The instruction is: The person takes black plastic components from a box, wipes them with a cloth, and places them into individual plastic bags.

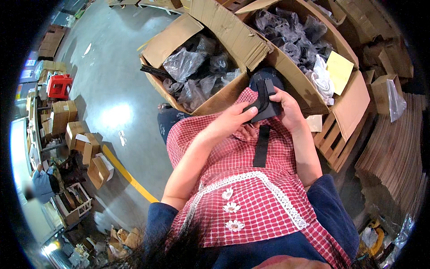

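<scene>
Dark hair (186,245) cut off, black piece (269,110) half-hidden

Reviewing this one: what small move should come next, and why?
Probably gather up the black strap with the left hand, the right hand steadying the black item: both hands hold the item, while the strap hangs loose over the red checked apron, near the left hand.
</scene>
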Available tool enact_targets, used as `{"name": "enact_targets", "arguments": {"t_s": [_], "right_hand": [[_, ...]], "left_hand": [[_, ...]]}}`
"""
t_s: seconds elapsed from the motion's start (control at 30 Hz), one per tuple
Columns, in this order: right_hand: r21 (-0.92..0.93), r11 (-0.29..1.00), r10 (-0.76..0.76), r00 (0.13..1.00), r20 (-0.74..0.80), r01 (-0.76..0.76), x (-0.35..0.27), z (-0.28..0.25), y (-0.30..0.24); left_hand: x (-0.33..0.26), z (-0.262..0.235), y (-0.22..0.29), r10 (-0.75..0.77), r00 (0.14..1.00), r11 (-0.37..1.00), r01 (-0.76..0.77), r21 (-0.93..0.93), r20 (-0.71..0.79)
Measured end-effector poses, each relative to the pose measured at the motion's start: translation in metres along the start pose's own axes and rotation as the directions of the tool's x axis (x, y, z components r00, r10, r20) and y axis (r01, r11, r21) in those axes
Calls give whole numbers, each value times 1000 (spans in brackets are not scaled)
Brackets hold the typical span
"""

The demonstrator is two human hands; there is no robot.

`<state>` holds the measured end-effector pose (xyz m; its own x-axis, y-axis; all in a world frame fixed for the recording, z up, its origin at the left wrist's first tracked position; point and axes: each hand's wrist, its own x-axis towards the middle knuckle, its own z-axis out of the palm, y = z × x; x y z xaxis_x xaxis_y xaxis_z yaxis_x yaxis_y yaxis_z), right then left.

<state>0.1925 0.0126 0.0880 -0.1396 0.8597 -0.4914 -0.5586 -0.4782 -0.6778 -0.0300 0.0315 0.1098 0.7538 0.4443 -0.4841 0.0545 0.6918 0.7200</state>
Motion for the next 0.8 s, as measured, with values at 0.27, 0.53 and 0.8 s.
{"name": "enact_targets", "arguments": {"t_s": [0.27, 0.53, 0.8], "right_hand": [[-376, 901, -189, 976, 106, 215, -16, -13, 11], [-323, 920, -215, 974, 64, 224, -24, -20, 8], [-221, 931, -304, 952, -28, 291, -28, -7, 11]], "left_hand": [[18, 9, -28, -9, 989, 984, -17, -179, -145], [17, 17, -31, 74, 968, 977, -119, -178, -240], [13, 24, -31, 148, 961, 937, -211, -276, -234]]}}
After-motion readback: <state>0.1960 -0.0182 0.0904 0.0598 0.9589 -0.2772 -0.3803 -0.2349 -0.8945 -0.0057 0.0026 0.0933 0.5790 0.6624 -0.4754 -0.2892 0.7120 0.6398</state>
